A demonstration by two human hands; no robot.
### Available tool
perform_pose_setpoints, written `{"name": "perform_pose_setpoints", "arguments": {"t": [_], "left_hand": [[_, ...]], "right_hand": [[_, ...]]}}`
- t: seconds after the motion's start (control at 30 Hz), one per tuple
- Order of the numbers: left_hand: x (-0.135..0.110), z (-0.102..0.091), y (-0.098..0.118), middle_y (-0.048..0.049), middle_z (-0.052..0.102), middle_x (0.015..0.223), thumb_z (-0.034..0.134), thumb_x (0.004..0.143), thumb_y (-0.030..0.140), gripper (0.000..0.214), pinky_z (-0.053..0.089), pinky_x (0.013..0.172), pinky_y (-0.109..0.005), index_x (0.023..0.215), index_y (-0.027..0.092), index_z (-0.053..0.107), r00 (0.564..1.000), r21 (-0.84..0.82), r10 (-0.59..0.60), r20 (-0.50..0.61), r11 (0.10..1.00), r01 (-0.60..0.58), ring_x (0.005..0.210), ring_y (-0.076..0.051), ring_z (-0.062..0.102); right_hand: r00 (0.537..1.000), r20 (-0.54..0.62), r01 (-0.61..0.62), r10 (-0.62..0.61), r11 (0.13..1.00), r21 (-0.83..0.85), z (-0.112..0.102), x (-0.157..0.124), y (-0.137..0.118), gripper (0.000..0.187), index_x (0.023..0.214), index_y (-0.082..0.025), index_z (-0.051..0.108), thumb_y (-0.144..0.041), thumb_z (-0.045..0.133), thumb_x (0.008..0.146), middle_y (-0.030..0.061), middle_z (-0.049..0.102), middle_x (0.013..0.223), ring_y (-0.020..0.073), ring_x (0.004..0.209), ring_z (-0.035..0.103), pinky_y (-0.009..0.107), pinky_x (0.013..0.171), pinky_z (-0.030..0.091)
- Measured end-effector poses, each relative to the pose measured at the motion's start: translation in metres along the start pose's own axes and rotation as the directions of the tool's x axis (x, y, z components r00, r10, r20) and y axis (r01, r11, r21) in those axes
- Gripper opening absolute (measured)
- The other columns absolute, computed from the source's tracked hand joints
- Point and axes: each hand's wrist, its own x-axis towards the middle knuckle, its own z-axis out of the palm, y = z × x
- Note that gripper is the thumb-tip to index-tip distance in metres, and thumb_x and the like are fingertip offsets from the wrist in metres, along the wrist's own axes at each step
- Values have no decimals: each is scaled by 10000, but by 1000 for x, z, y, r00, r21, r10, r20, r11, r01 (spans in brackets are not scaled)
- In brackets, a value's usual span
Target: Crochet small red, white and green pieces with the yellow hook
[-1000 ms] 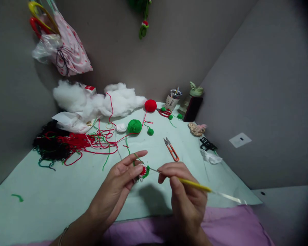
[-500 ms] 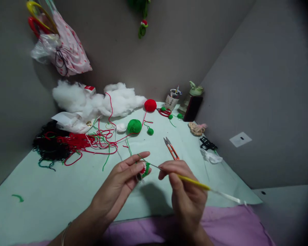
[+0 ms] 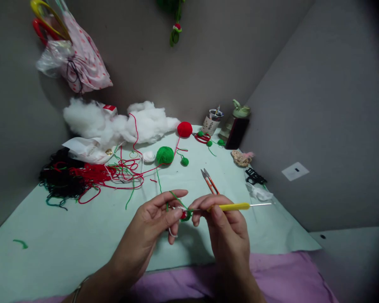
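Head view: the small red-and-green crochet piece (image 3: 185, 215) is mostly buried between fingertips, so its shape is hard to make out. The working end of the crochet hook (image 3: 229, 206) disappears into that same cluster. Both forearms are cut off at the bottom edge of the frame.

The left hand (image 3: 151, 223) is closed tight around the crochet piece, pinching it between thumb and fingers. Its index finger is stretched out with a green yarn strand (image 3: 176, 196) running over it. The right hand (image 3: 229, 233) is clamped narrow on the hook's yellow handle, and the thin metal shaft pokes out to the right.

The piece sits in the air over the near edge of the table (image 3: 66, 235), roughly mid-width. Orange thread snips (image 3: 210, 182) lie just past the right hand. The green yarn ball (image 3: 164, 155) is further back, and a red yarn ball (image 3: 185, 129) sits by the far edge.
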Motion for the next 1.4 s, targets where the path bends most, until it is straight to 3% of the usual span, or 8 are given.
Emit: {"name": "perform_pose_setpoints", "arguments": {"t": [0.2,0.4,0.57,0.7,0.83,1.03,1.2,1.4], "left_hand": [[0,-5,-7,24,648,805,840,851,291,254,485,665,-240,1104,283,826,993,101,107,-40,990,-103,645,-99,578],[-3,-8,-16,26,678,840,819,874,273,272,476,843,-273,1131,363,824,955,282,272,-118,931,-231,835,-156,616],[-4,-6,-15,31,685,875,890,810,311,463,455,907,-276,1255,376,782,988,105,137,-71,986,-129,893,-157,593],[0,-7,-9,-15,711,870,916,773,337,543,459,869,-275,1285,229,769,990,-197,-133,46,970,140,841,-145,597],[2,-7,-6,-5,703,816,879,820,271,453,446,843,-261,1259,218,778,992,-217,-124,22,968,125,791,-122,590],[0,-4,-17,14,716,879,901,808,292,393,451,899,-278,1190,283,809,999,-62,13,41,998,-11,880,-141,629],[2,-4,-18,-7,740,906,929,766,321,483,451,913,-281,1228,258,800,998,-163,-54,28,985,57,908,-152,627],[4,-8,-6,0,705,827,902,782,297,361,442,866,-244,1133,242,841,997,-143,-83,3,986,83,820,-124,593]], "right_hand": [[976,143,209,-167,906,-369,0,-9,-10,244,1110,-227,704,-145,479,1065,72,746,996,192,881,715,346,784,601],[834,409,552,-371,532,-642,-1,-15,-3,316,1280,-184,619,-63,527,1003,129,748,1130,212,1014,725,339,836,627],[806,452,576,-382,330,-748,-1,-17,4,447,1401,-235,642,-66,590,990,119,731,1150,238,1060,718,356,845,639],[912,231,404,-338,655,-638,-1,-16,0,341,1272,-286,722,-116,556,1027,74,725,1045,218,955,706,360,799,615],[979,-2,197,-204,946,-257,2,-11,-1,252,1074,-253,761,-177,521,1065,36,687,898,166,783,656,315,712,570],[976,50,217,-214,909,-357,9,-8,5,253,1111,-282,776,-137,583,1035,35,745,981,177,962,706,297,801,604],[878,289,471,-381,589,-656,-2,-16,7,447,1333,-277,720,-44,642,960,94,728,1185,227,1057,718,352,863,618],[984,-30,160,-177,941,-298,-3,-8,0,236,1049,-267,777,-157,567,1045,23,701,895,165,828,651,304,752,555]]}}
